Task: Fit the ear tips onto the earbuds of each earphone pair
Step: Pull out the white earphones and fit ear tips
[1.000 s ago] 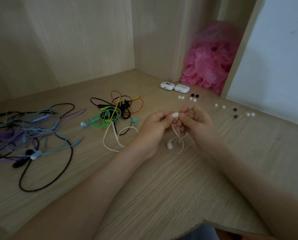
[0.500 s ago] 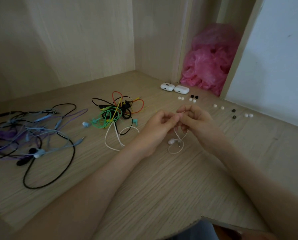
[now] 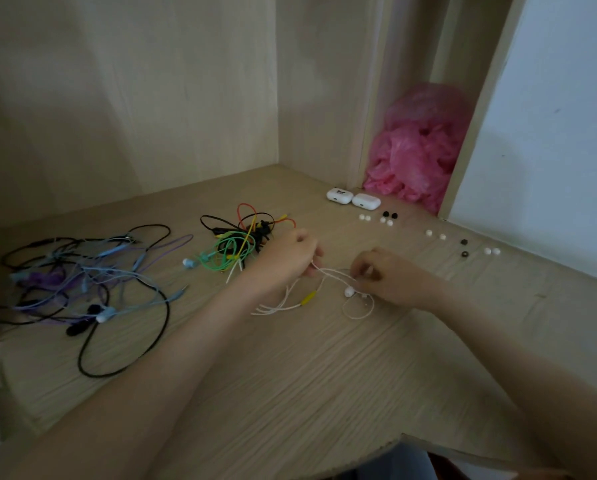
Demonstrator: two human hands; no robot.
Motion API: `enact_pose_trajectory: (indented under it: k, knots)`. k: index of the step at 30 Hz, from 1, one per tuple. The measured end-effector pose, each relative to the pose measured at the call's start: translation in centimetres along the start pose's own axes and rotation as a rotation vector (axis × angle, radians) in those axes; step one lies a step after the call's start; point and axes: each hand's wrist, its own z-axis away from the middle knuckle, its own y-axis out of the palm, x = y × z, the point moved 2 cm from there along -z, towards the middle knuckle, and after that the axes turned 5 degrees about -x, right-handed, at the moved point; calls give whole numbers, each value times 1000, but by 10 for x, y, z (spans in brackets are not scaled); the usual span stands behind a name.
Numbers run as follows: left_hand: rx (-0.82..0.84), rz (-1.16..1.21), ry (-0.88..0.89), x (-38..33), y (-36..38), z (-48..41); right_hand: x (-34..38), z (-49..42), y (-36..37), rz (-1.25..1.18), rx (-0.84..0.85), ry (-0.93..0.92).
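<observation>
Counter (image 3: pixel 290 375) of pale wood grain carries all items. Cable of the white earphone (image 3: pixel 335 274) runs between both hands, near the counter's middle.

Left hand (image 3: pixel 286 258): grip closed, fingers curled round the cable beside the coloured tangle (image 3: pixel 234 247) of green, yellow, red and black leads.

Right hand (image 3: pixel 397 282): grip closed, fingertips pinching the same cable a short way along.

White earbud (image 3: pixel 349 291) sits just below the right fingertips, on or barely above the counter. Cannot tell whether a tip is on it. The cable forms a loop on the counter beneath the right hand. A yellow piece (image 3: pixel 307 298) sits on the strands between the two hands.

Loose ear tips (image 3: pixel 428 232), white and black, lie in pairs along the far right of the counter, well apart from both hands. Two white cases (image 3: pixel 366 201) stand side by side behind them, in front of a pink plastic bag (image 3: pixel 415 157). A second tangle (image 3: pixel 82 278) of blue, purple and black earphones lies at far left.
</observation>
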Motion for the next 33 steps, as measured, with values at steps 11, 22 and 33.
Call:
enact_pose_trajectory:
  k: [11,22,33]
  knots:
    - [50,-519,74,10,2,19,-5,12,-9,-8,97,142]
    - [226,-814,67,7,13,40,-9,25,-15,-216,5,148]
    - [397,-738,191,-8,-19,46,24,21,-10,-21,115,-35]
